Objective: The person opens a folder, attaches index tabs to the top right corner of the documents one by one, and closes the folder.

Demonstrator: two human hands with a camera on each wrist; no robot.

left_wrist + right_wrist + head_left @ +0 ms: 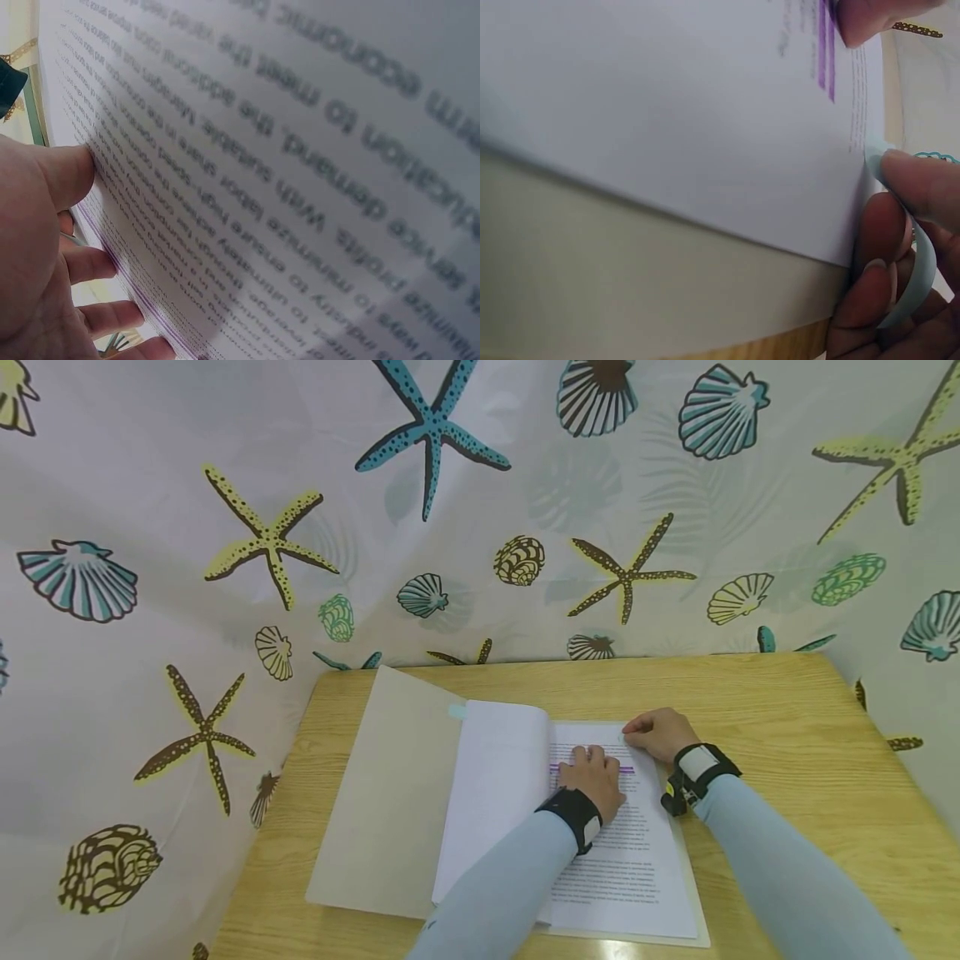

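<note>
Sleeves lower frame; left hand [596, 781] presses the limp page [630, 852] flat; right hand [660, 732] pinches a flimsy tab [911, 277] at its top edge.

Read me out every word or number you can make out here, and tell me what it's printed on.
"economic": printed page, upside down in the left wrist view.
"to meet the": same page.
"demand. With suitable": same page.
"to minimize": same page.
All other lines on the page are too blurred or too small to read in every view.
</note>
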